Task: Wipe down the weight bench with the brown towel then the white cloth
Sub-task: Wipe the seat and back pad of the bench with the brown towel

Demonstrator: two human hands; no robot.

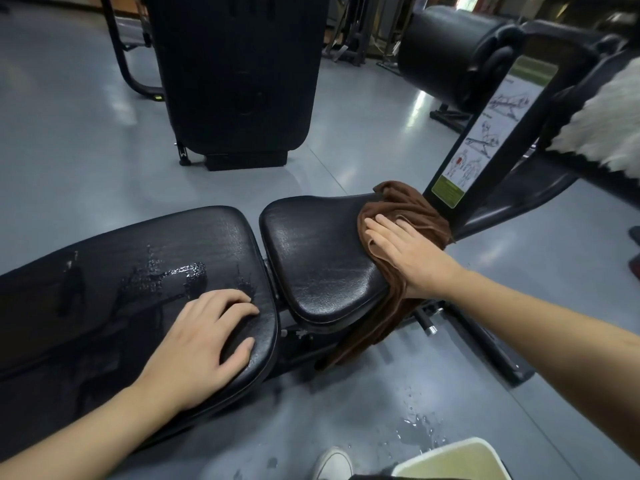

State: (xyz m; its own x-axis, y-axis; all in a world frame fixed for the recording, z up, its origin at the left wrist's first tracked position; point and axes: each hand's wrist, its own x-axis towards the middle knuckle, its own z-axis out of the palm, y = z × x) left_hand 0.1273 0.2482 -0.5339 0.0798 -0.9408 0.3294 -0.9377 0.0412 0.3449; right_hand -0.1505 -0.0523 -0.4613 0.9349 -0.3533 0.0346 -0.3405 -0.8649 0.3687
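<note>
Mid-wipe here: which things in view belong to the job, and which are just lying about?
Job:
brown towel under right hand
seat pad
wet back pad, left hand resting on it
white cloth

Lying about:
instruction placard
roller pad
bucket

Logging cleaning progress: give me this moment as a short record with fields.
left hand: rests on long pad, fingers bent
right hand: flat, presses brown towel
towel place: far edge of seat pad, part hanging down
wet: droplets on long pad
white cloth: draped on frame, right
</note>
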